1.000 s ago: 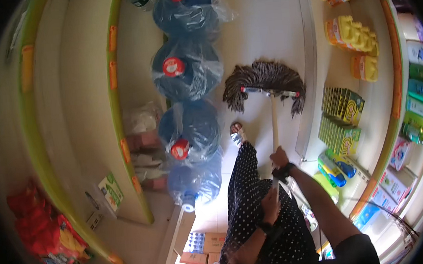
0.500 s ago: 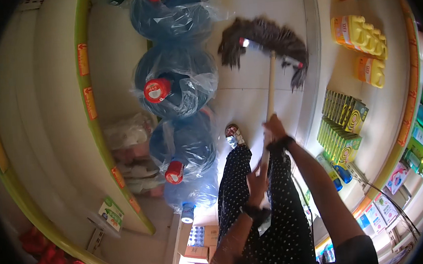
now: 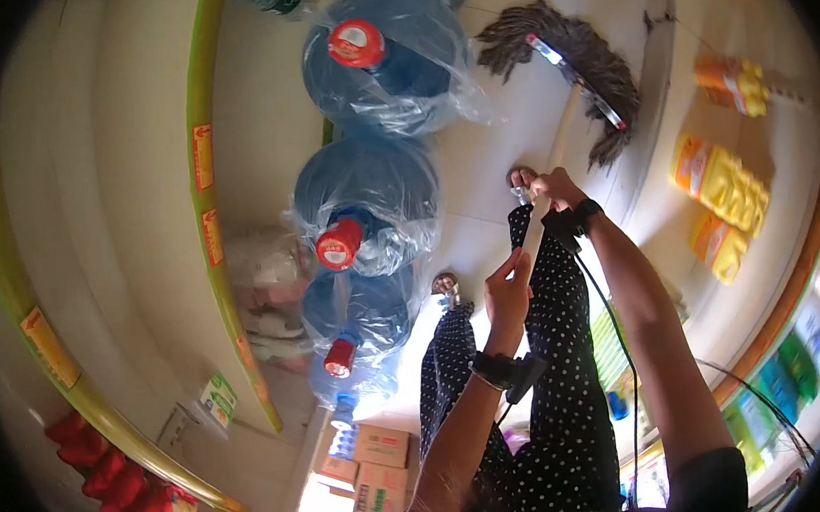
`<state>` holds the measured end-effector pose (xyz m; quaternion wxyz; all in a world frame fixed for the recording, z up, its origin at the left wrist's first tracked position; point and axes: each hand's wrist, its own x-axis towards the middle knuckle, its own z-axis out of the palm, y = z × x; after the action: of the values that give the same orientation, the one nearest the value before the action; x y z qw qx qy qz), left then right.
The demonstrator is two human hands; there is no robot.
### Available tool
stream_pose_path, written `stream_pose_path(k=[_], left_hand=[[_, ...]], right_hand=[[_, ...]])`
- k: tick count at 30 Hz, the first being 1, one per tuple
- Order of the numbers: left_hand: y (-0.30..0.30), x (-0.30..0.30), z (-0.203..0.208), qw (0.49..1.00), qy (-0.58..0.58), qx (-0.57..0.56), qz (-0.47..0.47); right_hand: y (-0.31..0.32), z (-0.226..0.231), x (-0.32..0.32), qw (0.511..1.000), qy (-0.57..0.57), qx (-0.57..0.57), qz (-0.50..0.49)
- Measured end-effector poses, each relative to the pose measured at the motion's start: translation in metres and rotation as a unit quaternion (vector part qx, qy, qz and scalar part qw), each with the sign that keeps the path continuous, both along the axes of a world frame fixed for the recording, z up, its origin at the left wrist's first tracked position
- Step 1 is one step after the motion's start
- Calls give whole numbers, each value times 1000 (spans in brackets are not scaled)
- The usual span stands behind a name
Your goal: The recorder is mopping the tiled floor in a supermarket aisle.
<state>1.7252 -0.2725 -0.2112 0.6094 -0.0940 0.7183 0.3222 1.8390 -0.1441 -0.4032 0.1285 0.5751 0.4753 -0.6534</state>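
Observation:
A mop with a pale wooden handle [image 3: 535,235] slants up and to the right through both my hands. Its dark, stringy head [image 3: 597,56] lies spread on the floor ahead, with a light clamp bar [image 3: 577,81] across it. My right hand [image 3: 556,190] is closed round the handle farther up. Lower down, my left hand [image 3: 507,296] grips the handle near its end. Black bands with small devices sit on both wrists.
Large blue water jugs [image 3: 365,178] in clear plastic line the left side by a shelf. Yellow bottles [image 3: 722,183] stand on the right shelf [image 3: 818,234]. Cardboard boxes [image 3: 382,489] are at the lower left of my legs. My two feet are on the tiled floor [image 3: 472,188].
The mop head has swung right, toward the base of the right shelf. My view has shifted, and my right foot now shows ahead of the left. Both hands keep their hold.

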Motion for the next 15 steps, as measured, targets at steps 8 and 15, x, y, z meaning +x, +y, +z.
stream_pose_path(k=[8,15], left_hand=[[112,7,-9,977,185,16,-102],[156,26,46,980,122,32,-157]], right_hand=[[148,32,10,866,243,263,348],[195,74,48,962,183,-21,202]])
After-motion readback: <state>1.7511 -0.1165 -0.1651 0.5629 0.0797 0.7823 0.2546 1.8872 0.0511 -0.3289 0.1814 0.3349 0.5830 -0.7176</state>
